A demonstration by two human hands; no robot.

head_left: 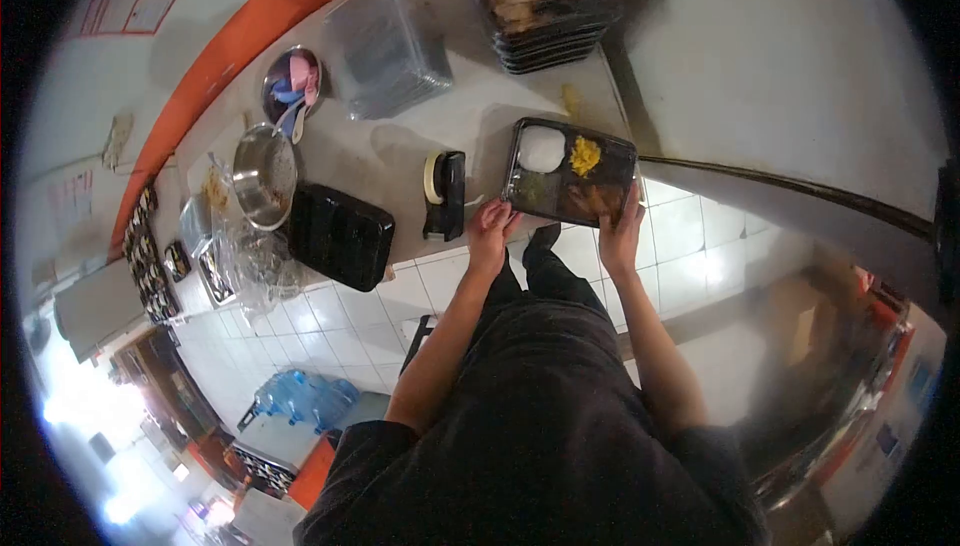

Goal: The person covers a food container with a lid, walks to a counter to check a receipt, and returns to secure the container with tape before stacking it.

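A black compartment tray (571,172) holds white rice, yellow food, a greenish food and a brown food. My left hand (492,232) grips its near left corner, and my right hand (620,235) is closed on its near right corner. Just left of the tray, a black tape dispenser (446,208) with a roll of tape stands on the counter (395,161). Behind the tray rises a stack of filled black trays (540,11). Farther left lies an empty black tray (340,237).
A stack of clear lids (388,49) stands at the back. Steel bowls (264,178) and a bowl of colored utensils (292,86) sit left, near a crumpled plastic bag (262,271). A wall borders the counter's right. Blue water bottles (303,399) are lower left.
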